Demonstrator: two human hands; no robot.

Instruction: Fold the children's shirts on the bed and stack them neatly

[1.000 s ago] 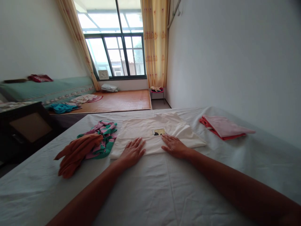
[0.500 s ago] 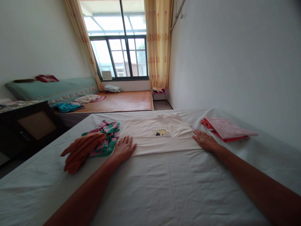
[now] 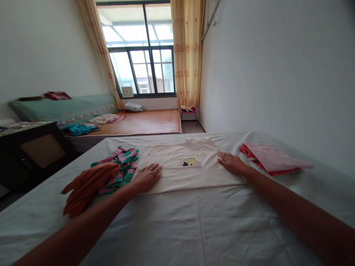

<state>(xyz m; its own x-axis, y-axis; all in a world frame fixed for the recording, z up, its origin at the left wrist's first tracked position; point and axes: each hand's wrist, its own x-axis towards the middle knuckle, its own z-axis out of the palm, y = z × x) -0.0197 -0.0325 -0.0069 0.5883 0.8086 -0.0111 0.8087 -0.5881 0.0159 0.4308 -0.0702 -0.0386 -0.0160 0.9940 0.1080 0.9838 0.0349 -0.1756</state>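
Cream shirt (image 3: pixel 180 168) lies flat, part folded, mid bed (image 3: pixel 194 229), small printed patch at centre. Left hand (image 3: pixel 146 177) flat, fingers spread, on its left edge; right hand (image 3: pixel 231 163) flat, open, on right edge. Likely light, soft, limp; best taken at edges or corners. Orange cloth (image 3: pixel 85 184) and patterned cloth (image 3: pixel 122 164) left; folded pink garment (image 3: pixel 273 159) right. No containers seen.

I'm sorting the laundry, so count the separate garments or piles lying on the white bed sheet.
4: cream shirt under both flat hands; orange garment at left; green-pink patterned garment beside it, partly underneath; folded pink-red pile at right. More may lie hidden underneath.
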